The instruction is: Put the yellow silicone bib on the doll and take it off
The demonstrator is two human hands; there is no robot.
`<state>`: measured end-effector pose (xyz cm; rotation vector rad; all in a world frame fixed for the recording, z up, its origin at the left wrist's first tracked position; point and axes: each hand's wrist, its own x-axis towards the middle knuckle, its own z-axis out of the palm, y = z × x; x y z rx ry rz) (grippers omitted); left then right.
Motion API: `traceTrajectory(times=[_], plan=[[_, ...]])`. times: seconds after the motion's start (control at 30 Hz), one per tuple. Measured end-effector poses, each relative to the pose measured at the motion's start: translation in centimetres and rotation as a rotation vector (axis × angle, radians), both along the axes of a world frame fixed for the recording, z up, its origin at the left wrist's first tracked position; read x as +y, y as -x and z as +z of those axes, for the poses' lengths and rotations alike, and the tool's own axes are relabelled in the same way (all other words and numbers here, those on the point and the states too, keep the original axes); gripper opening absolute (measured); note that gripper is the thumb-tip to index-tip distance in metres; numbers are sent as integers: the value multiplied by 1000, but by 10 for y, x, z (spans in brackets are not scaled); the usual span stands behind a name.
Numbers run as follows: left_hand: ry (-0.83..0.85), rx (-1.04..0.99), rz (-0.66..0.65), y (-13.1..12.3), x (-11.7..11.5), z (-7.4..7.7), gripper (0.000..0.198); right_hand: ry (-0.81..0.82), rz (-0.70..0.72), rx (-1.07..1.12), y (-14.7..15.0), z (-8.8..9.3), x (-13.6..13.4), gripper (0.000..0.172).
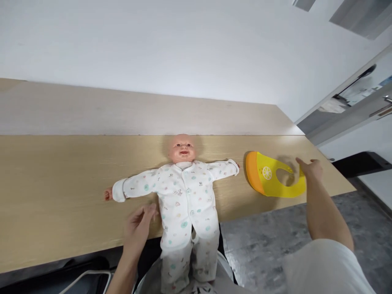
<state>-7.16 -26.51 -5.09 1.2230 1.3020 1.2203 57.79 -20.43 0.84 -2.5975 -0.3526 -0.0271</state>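
Note:
A baby doll (186, 192) lies on its back with arms spread, dressed in a white sleepsuit with small coloured prints. Its legs hang past the table's near edge. My left hand (139, 224) is beside the doll's torso, below its outstretched arm, with fingers curled together and nothing visible in them. A yellow bib (272, 179) with an orange pocket and a citrus-slice print lies flat to the right of the doll. My right hand (311, 168) hovers at the bib's neck-strap end, slightly blurred, its fingers apart; contact with the strap is unclear.
The wooden table (61, 196) runs along a pale back panel (137, 110) below a white wall. Grey floor (260, 241) shows at the lower right. A black object (361, 163) stands beyond the table's right end, near a door handle (387, 99).

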Motion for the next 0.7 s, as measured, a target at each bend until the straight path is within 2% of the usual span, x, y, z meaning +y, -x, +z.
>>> traceTrajectory(times=[0.1, 0.2, 0.23, 0.3, 0.33, 0.4, 0.5, 0.57, 0.63, 0.7], plan=[[27, 110, 107, -1, -13, -4, 46, -14, -5, -1, -4, -8, -3, 52], [67, 136, 130, -9, -25, -2, 37, -22, 3, 8, -5, -20, -8, 29], [101, 105, 153, -12, -28, -2, 29, -30, -1, -13, -5, -24, -10, 29], [205, -46, 223, -18, -29, -3, 10, -54, 2, -106, -2, -32, -11, 45], [265, -150, 261, -20, -28, -3, 10, -70, 16, -165, 2, -37, -11, 52], [375, -354, 293, -26, -21, 0, 23, -101, 77, -265, 18, -47, -9, 58], [458, -547, 178, -33, -5, 10, 37, -184, 253, -321, 68, -65, -5, 48], [472, -608, 109, -37, 7, 16, 33, -300, 428, -289, 117, -72, -5, 39], [477, -633, 151, -39, 18, 18, 26, -384, 616, -220, 169, -71, -8, 41], [478, -645, 228, -41, 27, 16, 31, -391, 851, -162, 215, -60, -14, 45]])
